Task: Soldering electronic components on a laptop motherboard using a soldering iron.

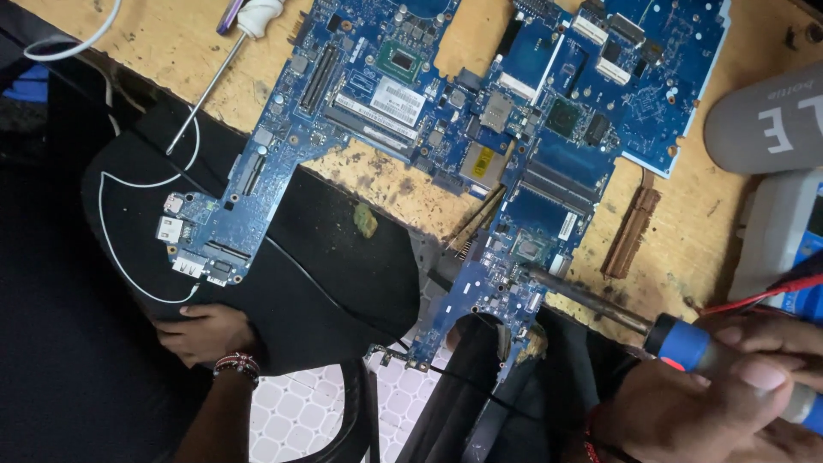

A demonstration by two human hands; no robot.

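Gripping a blue-handled soldering iron [600,307] with clamped right hand [729,386], tip on the blue motherboard [523,257] at 5 o'clock; left hand [210,333], fingers curled, steadies nothing, so slipping risks scorched components.

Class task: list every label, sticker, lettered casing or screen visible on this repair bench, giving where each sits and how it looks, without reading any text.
White rectangular sticker: on the left blue circuit board, upper centre, with dark print.
Yellow square label: on a metal part between the two boards.
Small white sticker: narrow, on the right board's lower part.
Grey rounded casing: right edge, large white lettering.
Blue panel: far right; whether it is a screen is unclear.
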